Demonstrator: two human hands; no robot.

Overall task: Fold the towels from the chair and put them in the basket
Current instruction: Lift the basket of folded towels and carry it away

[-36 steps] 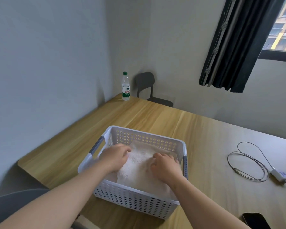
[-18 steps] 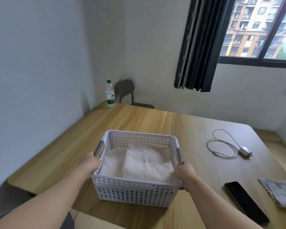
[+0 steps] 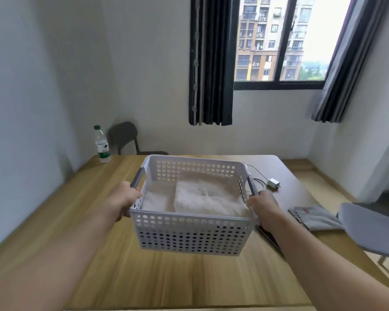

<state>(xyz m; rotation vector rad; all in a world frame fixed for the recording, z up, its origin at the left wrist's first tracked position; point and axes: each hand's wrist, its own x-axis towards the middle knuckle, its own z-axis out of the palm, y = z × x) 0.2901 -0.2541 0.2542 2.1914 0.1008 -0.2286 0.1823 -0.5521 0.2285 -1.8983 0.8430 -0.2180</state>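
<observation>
White perforated plastic basket with grey side handles is held at both ends and appears to hang clear of the light wooden table, with a shadow showing below its base. The left hand is closed round the basket's left rim at the near end of the handle. The right hand grips the right rim the same way, though its fingertips are hidden behind the wall. Folded white terry towels lie inside the basket, one stacked high on the right and a lower one on the left. No towel can be seen on the grey chair seat to the basket's right, so the task appears nearly done.

Hazards noted:
- The load sits heavier on the basket's right, so a slack right grip could tip that end and the top towel would slide and unfold.
- A dark flat phone lies partly under the basket's near right corner, and setting the basket straight down could trap or scratch it.
- A white charger with a thin cable lies just behind the basket's right side, and a sideways swing could snag the cable and drag it.
- A grey cloth pouch lies further right of the basket.
- A clear water bottle with a green cap stands well apart, behind and left of the basket, and poses little risk.
</observation>
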